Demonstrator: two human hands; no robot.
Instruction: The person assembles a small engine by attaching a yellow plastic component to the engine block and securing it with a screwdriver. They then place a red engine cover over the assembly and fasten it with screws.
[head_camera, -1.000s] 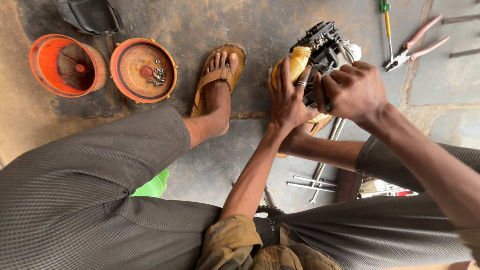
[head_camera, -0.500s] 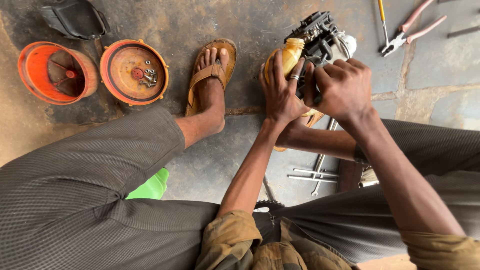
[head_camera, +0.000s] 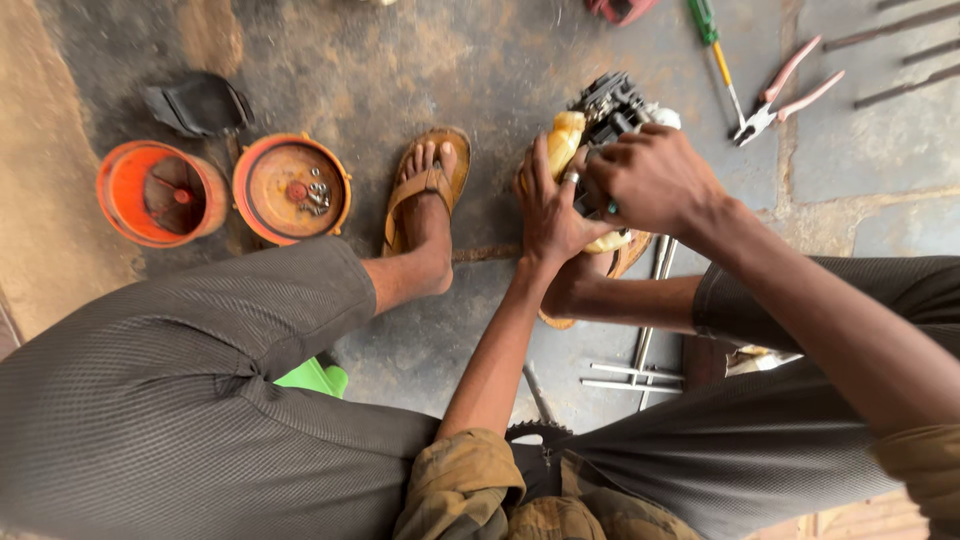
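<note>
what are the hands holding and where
Both hold a small engine block on the floor. The left hand presses its yellowish side; the right hand grips its top. Whether the right hand also holds a tool cannot be told.

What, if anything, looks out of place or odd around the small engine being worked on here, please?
Mainly that parts lie loose on the stained concrete floor: small bolts sit in the orange cover, beside a second orange housing. Both the left hand and right hand grip the engine, propped against a sandalled foot.
</note>
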